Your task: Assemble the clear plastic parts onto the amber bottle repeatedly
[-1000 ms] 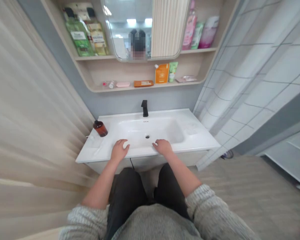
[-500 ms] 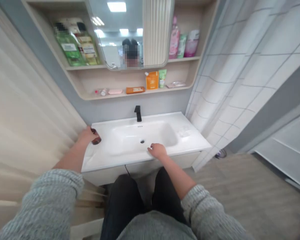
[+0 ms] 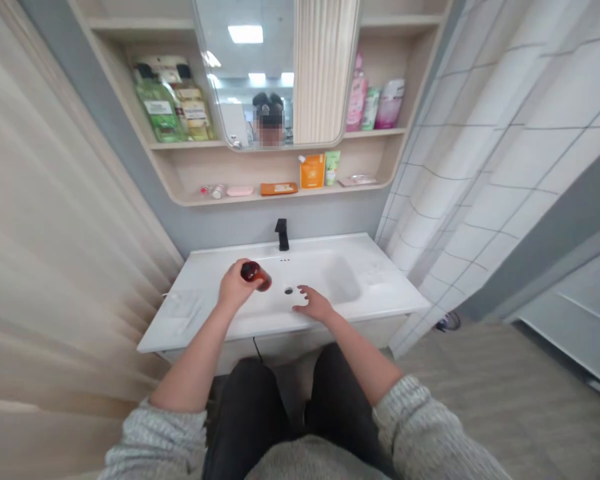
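Observation:
My left hand (image 3: 236,287) is shut around a brown glass bottle (image 3: 257,275) with a dark cap, holding it tilted on its side above the white ceramic basin (image 3: 300,283). The bottle's cap end points left. My right hand (image 3: 316,305) rests on the front part of the basin, fingers apart and holding nothing, close to the drain (image 3: 289,291). A bare stretch of basin lies between my two hands.
A black faucet (image 3: 282,235) stands at the back of the basin. Above it, a wooden shelf unit (image 3: 280,193) holds toiletries around a mirror (image 3: 245,73). A beige curtain (image 3: 55,233) hangs at the left, and a tiled wall (image 3: 485,193) runs along the right.
My left hand has lifted the brown bottle off the counter's left side and carried it rightward over the basin. My right hand has barely moved, and the view has shifted slightly.

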The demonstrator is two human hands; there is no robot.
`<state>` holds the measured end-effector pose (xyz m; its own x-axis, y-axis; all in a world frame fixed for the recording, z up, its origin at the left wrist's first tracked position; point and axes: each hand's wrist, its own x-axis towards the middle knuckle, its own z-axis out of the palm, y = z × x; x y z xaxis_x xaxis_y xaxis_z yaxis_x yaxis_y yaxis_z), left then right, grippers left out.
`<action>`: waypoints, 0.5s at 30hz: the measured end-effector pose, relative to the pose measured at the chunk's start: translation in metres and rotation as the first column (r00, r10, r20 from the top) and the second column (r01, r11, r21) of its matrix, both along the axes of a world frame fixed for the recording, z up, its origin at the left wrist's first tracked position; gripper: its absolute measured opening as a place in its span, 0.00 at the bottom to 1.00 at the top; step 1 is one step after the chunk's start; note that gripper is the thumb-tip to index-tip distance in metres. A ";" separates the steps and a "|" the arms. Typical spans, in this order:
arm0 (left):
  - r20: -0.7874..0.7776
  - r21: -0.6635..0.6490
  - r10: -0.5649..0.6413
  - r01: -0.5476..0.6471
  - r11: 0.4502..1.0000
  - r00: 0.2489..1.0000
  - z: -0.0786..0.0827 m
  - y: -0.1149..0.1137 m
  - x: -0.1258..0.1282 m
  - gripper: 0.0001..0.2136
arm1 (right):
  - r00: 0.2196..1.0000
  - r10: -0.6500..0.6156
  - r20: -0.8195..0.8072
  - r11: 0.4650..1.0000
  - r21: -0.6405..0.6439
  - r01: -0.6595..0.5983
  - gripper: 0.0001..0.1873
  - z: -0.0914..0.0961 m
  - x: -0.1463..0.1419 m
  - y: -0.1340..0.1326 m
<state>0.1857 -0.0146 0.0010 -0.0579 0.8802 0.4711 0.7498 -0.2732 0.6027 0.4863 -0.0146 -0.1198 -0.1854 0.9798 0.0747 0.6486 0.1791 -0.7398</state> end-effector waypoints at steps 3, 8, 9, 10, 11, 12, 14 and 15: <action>0.143 0.059 -0.105 0.098 0.993 0.984 -0.036 -0.013 0.045 0.28 | 0.953 0.140 -0.269 0.983 0.150 -0.102 0.58 0.000 -0.018 0.003; 0.311 0.126 -0.189 0.157 0.980 0.932 -0.068 -0.023 0.080 0.31 | 0.864 0.223 -0.452 0.972 0.166 -0.165 0.52 0.006 -0.045 -0.005; 0.302 0.134 -0.214 0.181 0.974 0.929 -0.071 -0.025 0.082 0.31 | 0.869 0.217 -0.445 0.975 0.135 -0.174 0.48 0.007 -0.047 -0.006; 0.284 0.145 -0.240 0.206 0.968 0.928 -0.073 -0.028 0.083 0.30 | 0.878 0.217 -0.427 0.976 0.115 -0.185 0.45 0.007 -0.048 -0.008; 0.268 0.159 -0.266 0.230 0.960 0.926 -0.076 -0.030 0.083 0.28 | 0.887 0.224 -0.405 0.974 0.109 -0.196 0.43 0.007 -0.047 -0.009; 0.259 0.173 -0.291 0.252 0.952 0.921 -0.078 -0.033 0.082 0.27 | 0.893 0.232 -0.386 0.972 0.115 -0.203 0.43 0.007 -0.047 -0.010; 0.272 0.193 -0.333 0.288 0.938 0.903 -0.082 -0.039 0.081 0.25 | 0.894 0.253 -0.371 0.967 0.131 -0.219 0.43 0.007 -0.045 -0.009; 0.289 0.193 -0.348 0.302 0.934 0.892 -0.084 -0.040 0.080 0.24 | 0.890 0.262 -0.372 0.964 0.133 -0.228 0.44 0.006 -0.044 -0.009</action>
<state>0.2658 -0.0551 -0.0826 0.0550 0.8017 0.5952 0.3829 -0.5675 0.7289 0.4421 -0.0236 -0.1136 -0.3594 0.8938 0.2682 0.2453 0.3677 -0.8970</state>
